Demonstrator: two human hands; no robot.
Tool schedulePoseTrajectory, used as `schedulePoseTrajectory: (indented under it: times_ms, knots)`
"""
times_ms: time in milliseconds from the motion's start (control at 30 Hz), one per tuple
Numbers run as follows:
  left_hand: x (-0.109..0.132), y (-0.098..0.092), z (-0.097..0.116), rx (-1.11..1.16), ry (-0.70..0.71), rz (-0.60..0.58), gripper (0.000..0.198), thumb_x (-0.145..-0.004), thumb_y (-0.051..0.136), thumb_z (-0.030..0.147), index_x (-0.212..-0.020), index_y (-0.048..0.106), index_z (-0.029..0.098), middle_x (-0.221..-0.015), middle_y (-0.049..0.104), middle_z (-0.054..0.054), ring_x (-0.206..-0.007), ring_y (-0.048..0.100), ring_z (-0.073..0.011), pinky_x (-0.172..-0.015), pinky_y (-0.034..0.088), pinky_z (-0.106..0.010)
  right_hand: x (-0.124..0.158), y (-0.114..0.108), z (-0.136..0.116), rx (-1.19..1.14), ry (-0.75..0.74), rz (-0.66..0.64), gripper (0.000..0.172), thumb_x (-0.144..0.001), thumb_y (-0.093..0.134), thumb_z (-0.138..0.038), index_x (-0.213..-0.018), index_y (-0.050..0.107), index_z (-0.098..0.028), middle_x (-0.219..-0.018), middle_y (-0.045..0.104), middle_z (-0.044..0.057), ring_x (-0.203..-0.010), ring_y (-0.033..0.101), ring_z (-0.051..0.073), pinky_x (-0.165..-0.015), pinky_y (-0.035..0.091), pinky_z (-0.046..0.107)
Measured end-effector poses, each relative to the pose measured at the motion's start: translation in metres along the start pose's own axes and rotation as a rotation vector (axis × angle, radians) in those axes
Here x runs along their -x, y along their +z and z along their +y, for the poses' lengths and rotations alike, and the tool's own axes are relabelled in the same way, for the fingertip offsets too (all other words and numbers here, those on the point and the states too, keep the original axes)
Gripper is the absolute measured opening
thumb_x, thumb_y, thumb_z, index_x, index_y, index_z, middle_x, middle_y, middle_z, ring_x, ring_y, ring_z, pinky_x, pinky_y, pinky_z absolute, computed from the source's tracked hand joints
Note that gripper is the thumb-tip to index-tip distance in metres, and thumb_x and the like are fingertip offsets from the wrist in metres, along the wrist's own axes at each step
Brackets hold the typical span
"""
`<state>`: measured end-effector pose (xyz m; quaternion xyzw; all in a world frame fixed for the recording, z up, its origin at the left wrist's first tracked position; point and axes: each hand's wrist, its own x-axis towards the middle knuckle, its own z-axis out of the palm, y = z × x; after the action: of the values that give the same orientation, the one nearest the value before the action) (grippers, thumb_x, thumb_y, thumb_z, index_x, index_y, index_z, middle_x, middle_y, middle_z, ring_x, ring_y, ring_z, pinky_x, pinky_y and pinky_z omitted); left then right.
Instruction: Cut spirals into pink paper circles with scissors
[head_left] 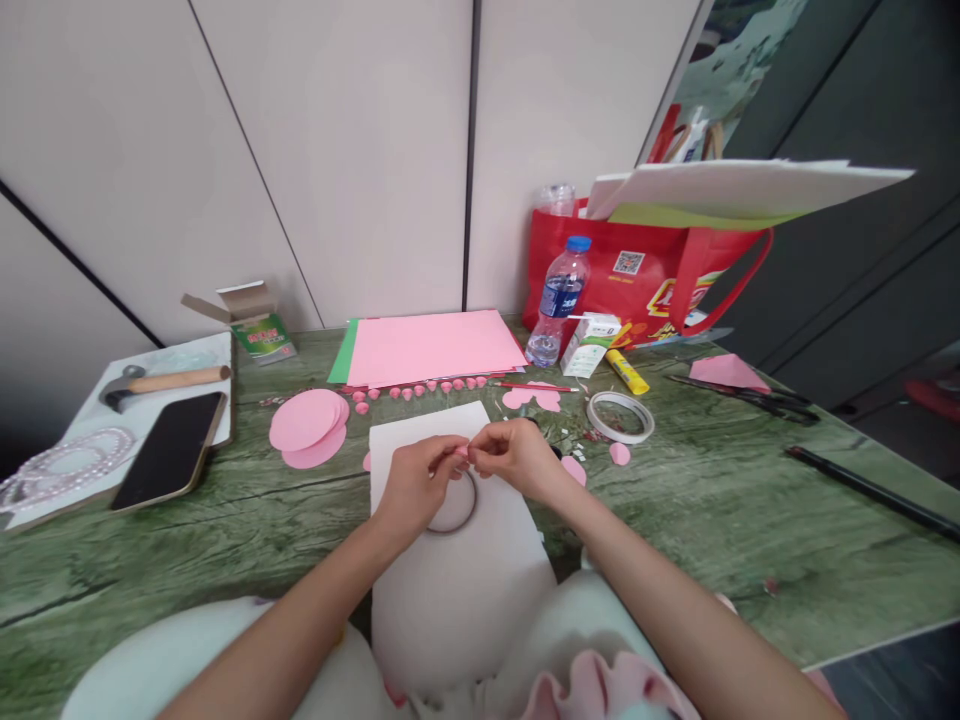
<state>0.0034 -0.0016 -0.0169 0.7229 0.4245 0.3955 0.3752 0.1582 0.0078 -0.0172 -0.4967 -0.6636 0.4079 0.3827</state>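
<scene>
My left hand (pixel 424 477) and my right hand (pixel 512 452) meet above a white board, fingertips pinched together on a small pink paper piece (pixel 463 451). Most of that piece is hidden by the fingers. Below them, a thin dark ring (pixel 474 512) shows on the white board (pixel 465 600), partly covered by my left hand; I cannot tell whether it is drawn or lying there. Beyond the board runs a row of small pink rolled paper pieces (pixel 407 393). Pink paper circles (pixel 307 421) lie to the left, and a scalloped pink cutout (pixel 532 398) to the right.
Pink paper sheets (pixel 439 347) lie at the back. Right of them stand a water bottle (pixel 559 300), a white carton (pixel 591 345) and a red bag (pixel 622 275). A tape roll (pixel 620 417) and glue stick (pixel 627 371) lie nearer. At left are a hammer (pixel 176 381) and phone (pixel 171 450).
</scene>
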Motion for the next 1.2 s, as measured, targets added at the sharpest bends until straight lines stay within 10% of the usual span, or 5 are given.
schedulePoseTrajectory:
  times_ms: [300, 1200]
  knots:
    - [0.001, -0.002, 0.002, -0.322, 0.138, -0.005, 0.021, -0.08, 0.043, 0.018, -0.088, 0.063, 0.019, -0.077, 0.066, -0.003, -0.065, 0.058, -0.0135, -0.062, 0.046, -0.025, 0.0, 0.006, 0.003, -0.048, 0.004, 0.065, 0.009, -0.063, 0.058, -0.019, -0.059, 0.063, -0.013, -0.05, 0.061, 0.001, -0.045, 0.053, 0.01, -0.045, 0.04, 0.019]
    - [-0.005, -0.002, 0.006, 0.25, -0.115, 0.132, 0.018, -0.074, 0.055, 0.027, -0.084, 0.063, 0.014, -0.081, 0.067, -0.005, -0.072, 0.066, -0.0181, -0.064, 0.055, -0.03, -0.002, -0.012, -0.003, -0.336, 0.075, 0.046, 0.022, -0.061, 0.07, -0.032, -0.067, 0.06, -0.012, -0.06, 0.061, 0.0, -0.052, 0.058, 0.009, -0.049, 0.051, 0.021]
